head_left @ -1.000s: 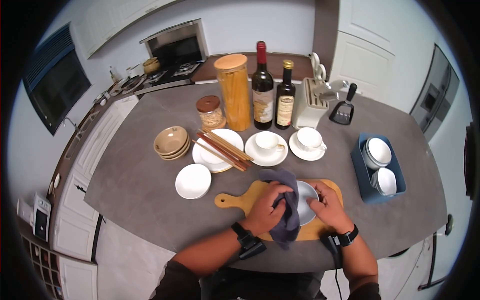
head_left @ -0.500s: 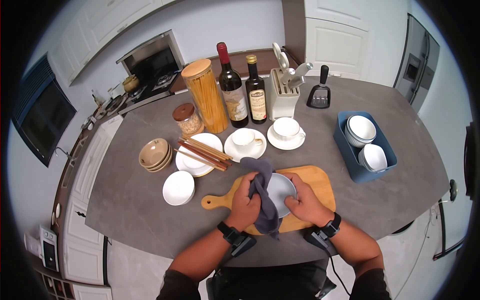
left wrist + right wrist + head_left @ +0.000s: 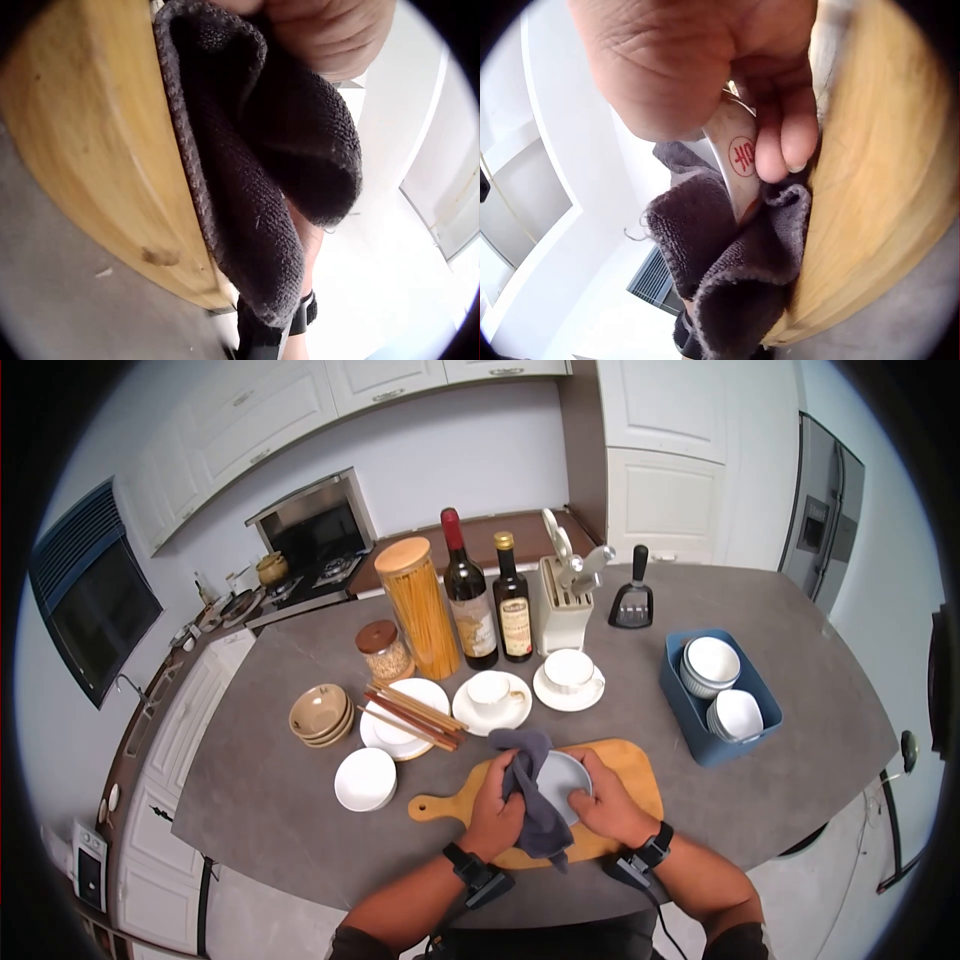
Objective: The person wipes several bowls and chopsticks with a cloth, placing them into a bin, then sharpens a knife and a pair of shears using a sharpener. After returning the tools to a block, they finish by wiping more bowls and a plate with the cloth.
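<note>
Over the wooden cutting board [image 3: 636, 795], a white bowl [image 3: 566, 780] is held between both hands. The right hand [image 3: 612, 805] grips its right side, thumb inside and fingers around the outside. A dark grey towel [image 3: 537, 810] is bunched in the left hand [image 3: 494, 815], covering the bowl's left side, with its lower end hanging over the board. In the right wrist view, a red printed character shows on the outside of the bowl [image 3: 737, 150], below the fingers. The left wrist view is mostly filled by folds of the towel [image 3: 262, 210], which hide the bowl there.
To the left are a white bowl [image 3: 365, 780], stacked tan bowls [image 3: 320, 715] and chopsticks [image 3: 415, 715] across white plates [image 3: 385, 738]. Cups on saucers [image 3: 490, 700], bottles [image 3: 470, 620] and a knife block [image 3: 562, 615] stand behind. A blue bin [image 3: 690, 725] holds white bowls at right.
The head view has shifted, first moving the table's things left, then lower in the picture. Both hands keep hold of the bowl and towel above the board, with small shifts of the left hand.
</note>
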Motion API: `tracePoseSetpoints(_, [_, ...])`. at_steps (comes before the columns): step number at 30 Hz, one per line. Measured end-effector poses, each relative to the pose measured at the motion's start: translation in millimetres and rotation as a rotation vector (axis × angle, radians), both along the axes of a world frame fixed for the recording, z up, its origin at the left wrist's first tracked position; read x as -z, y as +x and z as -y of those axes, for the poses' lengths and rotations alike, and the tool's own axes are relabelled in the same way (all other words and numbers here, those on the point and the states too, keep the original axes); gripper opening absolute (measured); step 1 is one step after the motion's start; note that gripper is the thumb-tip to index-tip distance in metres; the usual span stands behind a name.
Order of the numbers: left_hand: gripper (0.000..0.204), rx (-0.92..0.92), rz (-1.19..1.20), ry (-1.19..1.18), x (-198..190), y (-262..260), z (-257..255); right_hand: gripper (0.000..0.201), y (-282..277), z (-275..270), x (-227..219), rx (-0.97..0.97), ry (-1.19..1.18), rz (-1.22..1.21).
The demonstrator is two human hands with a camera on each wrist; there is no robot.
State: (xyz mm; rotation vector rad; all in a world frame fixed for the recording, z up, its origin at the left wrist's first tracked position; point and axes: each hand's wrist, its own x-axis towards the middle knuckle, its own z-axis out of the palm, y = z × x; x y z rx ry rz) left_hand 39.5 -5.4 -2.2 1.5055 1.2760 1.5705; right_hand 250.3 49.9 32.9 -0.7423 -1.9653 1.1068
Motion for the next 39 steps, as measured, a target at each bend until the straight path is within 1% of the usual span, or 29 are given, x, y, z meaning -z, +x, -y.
tracePoseSetpoints(1, [0.058,-0.003,0.001,0.015,0,-1,0,0.050,0,1,-3,-0.017,-0.082,-0.027])
tracePoseSetpoints(2, [0.058,0.010,0.026,-0.026,0,-1,1,0.049,1,1,-6,-0.074,-0.188,-0.058])
tracePoseSetpoints(3, [0.058,0.024,0.051,-0.070,1,-2,1,0.049,3,-3,-10,-0.077,-0.178,-0.058])
tracePoseSetpoints(4, [0.058,0.022,0.049,-0.064,-1,-2,2,0.050,6,-6,-12,-0.085,-0.202,0.031])
tracePoseSetpoints(5, [0.058,0.065,0.010,-0.044,-2,-1,3,0.051,9,-9,-13,-0.091,-0.228,0.119])
tracePoseSetpoints(6, [0.058,0.109,-0.028,-0.024,-3,0,3,0.051,11,-13,-9,-0.090,-0.224,0.118])
tracePoseSetpoints(7, [0.058,0.110,-0.028,-0.021,-2,0,1,0.052,12,-17,-4,-0.099,-0.163,0.096])
tracePoseSetpoints(8, [0.058,0.129,0.025,-0.066,1,0,0,0.052,13,-18,-1,-0.110,-0.105,0.076])
tracePoseSetpoints(9, [0.058,0.147,0.079,-0.112,2,0,0,0.052,13,-16,2,-0.111,-0.105,0.077])
tracePoseSetpoints(11, [0.059,0.133,0.075,-0.093,-5,0,3,0.051,10,-11,-3,-0.054,-0.086,0.073])
tracePoseSetpoints(12, [0.061,0.120,0.072,-0.074,-8,0,4,0.051,7,-10,-2,-0.057,-0.083,0.072])
tracePoseSetpoints(13, [0.061,0.116,0.072,-0.072,-6,1,3,0.050,5,-8,0,-0.022,-0.066,0.027])
tracePoseSetpoints(15, [0.065,0.147,0.223,-0.054,3,3,1,0.049,1,-5,5,0.010,-0.048,-0.013])
tracePoseSetpoints(17, [0.066,0.126,0.216,-0.055,9,1,-2,0.046,-2,-5,10,0.034,-0.056,-0.121])
tracePoseSetpoints(18, [0.067,0.107,0.203,-0.058,13,1,-2,0.046,-1,-6,10,0.031,-0.055,-0.115])
tracePoseSetpoints(20, [0.066,0.118,0.190,-0.072,10,-1,-1,0.044,-1,-8,8,-0.059,-0.239,-0.107])
tracePoseSetpoints(21, [0.065,0.134,0.170,-0.089,8,-2,-1,0.044,1,-10,3,-0.061,-0.240,-0.107])
tracePoseSetpoints(22, [0.065,0.133,0.170,-0.090,4,-2,1,0.043,7,-14,-5,-0.067,-0.238,-0.017])
tracePoseSetpoints(23, [0.064,0.172,0.160,-0.092,-1,1,3,0.042,11,-16,-10,-0.072,-0.237,0.076])
tracePoseSetpoints(24, [0.063,0.211,0.152,-0.094,-3,2,3,0.042,13,-17,-10,-0.073,-0.238,0.081])
tracePoseSetpoints(27, [0.061,0.211,0.149,-0.060,-5,2,3,0.044,12,-21,1,-0.102,-0.289,0.053])
tracePoseSetpoints(29, [0.060,0.198,0.171,-0.071,-8,2,3,0.046,7,-19,14,-0.059,-0.212,-0.076])
tracePoseSetpoints(30, [0.059,0.187,0.196,-0.078,-9,2,3,0.046,6,-17,17,-0.063,-0.215,-0.075])
tracePoseSetpoints(32, [0.057,0.185,0.227,-0.086,-5,1,3,0.046,3,-13,17,-0.063,-0.203,-0.148])
tracePoseSetpoints(33, [0.055,0.186,0.257,-0.092,-2,0,3,0.046,1,-11,15,-0.063,-0.205,-0.145])
tracePoseSetpoints(34, [0.055,0.185,0.259,-0.093,1,-1,2,0.049,-1,-8,13,-0.081,-0.249,-0.148])
tracePoseSetpoints(36, [0.053,0.244,0.358,-0.141,5,-7,-1,0.052,-1,-5,8,-0.099,-0.293,-0.154])
tracePoseSetpoints(38, [0.051,0.243,0.342,-0.139,8,-8,-2,0.045,1,-8,2,-0.142,-0.354,-0.124])
tracePoseSetpoints(39, [0.050,0.243,0.328,-0.136,11,-7,-2,0.045,3,-12,1,-0.140,-0.359,-0.124])
